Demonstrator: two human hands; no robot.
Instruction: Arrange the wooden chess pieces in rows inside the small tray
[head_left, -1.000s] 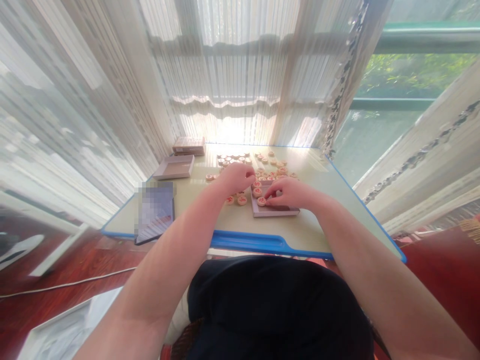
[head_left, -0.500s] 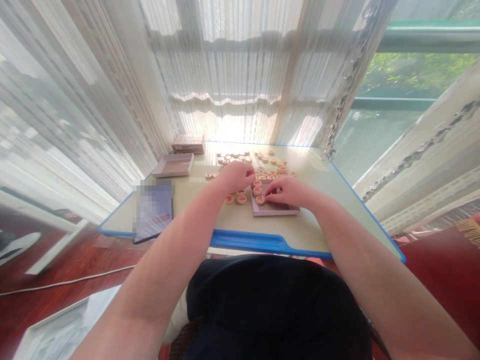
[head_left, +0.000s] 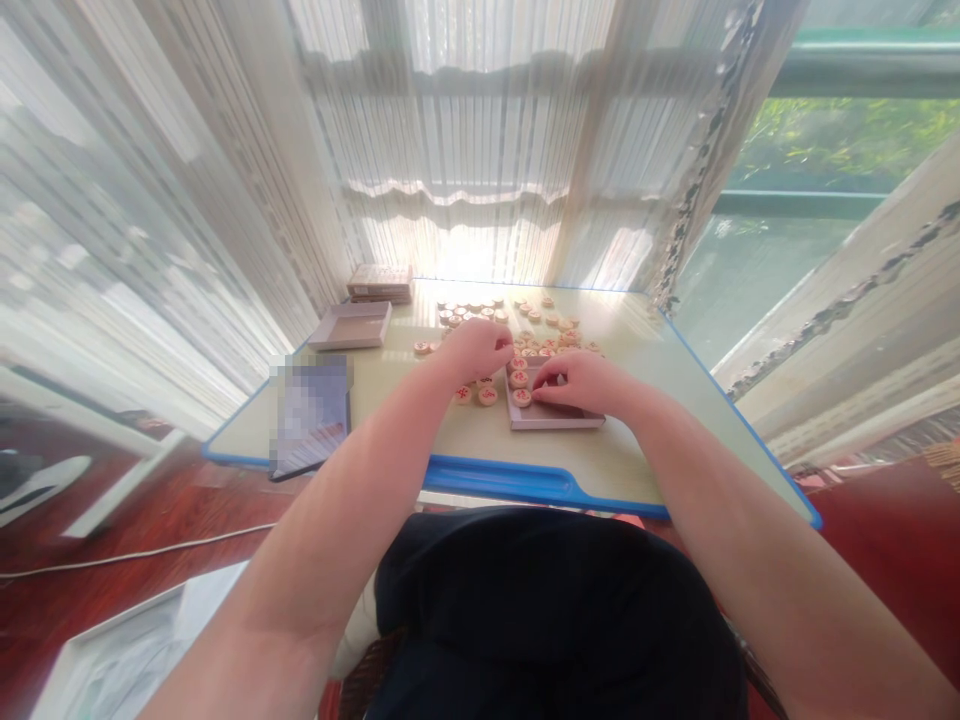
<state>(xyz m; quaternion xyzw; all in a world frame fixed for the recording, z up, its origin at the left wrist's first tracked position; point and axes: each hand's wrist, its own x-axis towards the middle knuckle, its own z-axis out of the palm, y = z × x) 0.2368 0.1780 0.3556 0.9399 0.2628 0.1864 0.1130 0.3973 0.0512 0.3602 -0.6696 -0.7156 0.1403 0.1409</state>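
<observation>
Round wooden pieces with red characters stand in a column along the left side of a shallow box (head_left: 556,424). My right hand (head_left: 574,380) reaches into this box, its fingers bent and the fingertips at the nearest piece (head_left: 521,397) of the column. Over the box's far left corner is my left hand (head_left: 484,348), fingers curled together; whatever they may hold is too small to make out. Two loose pieces, one of them a red-marked disc (head_left: 487,396), lie on the table left of the box. Many more pieces are spread behind both hands.
An open shallow box (head_left: 352,326) lies at the table's back left, with stacked boxes (head_left: 381,282) behind it. A tablet (head_left: 311,415) rests near the left edge. The table (head_left: 397,420) has a blue rim; curtains hang behind it.
The whole view has shifted slightly. Both hands keep nearly the same places at the box, and no piece has clearly moved.
</observation>
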